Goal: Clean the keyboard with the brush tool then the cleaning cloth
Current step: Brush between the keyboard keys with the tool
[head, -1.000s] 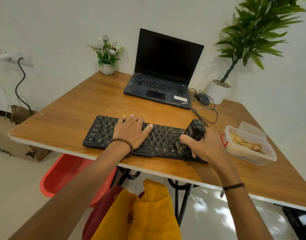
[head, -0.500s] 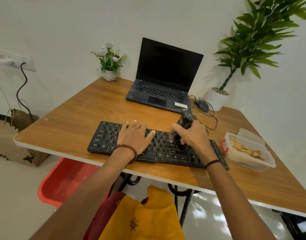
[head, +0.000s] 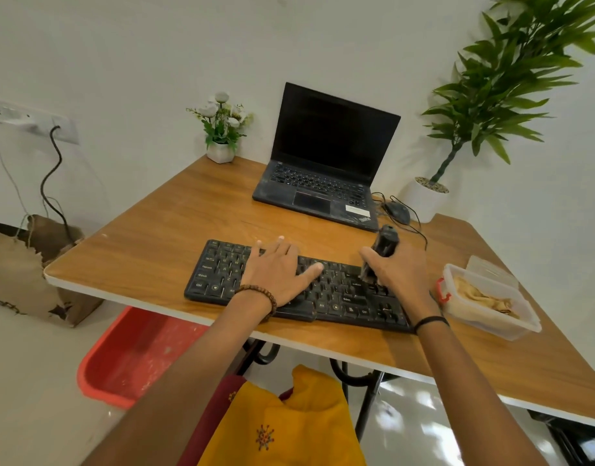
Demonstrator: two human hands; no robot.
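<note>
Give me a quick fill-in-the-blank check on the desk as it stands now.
The right hand grips the ____.
The left hand lies flat on the ____.
The container with the cleaning cloth stands at the table's ____ side.
Missing: brush; keyboard; right.

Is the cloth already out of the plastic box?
No, the cloth lies inside the open plastic box, and the right hand holds the brush on the keyboard.
</note>
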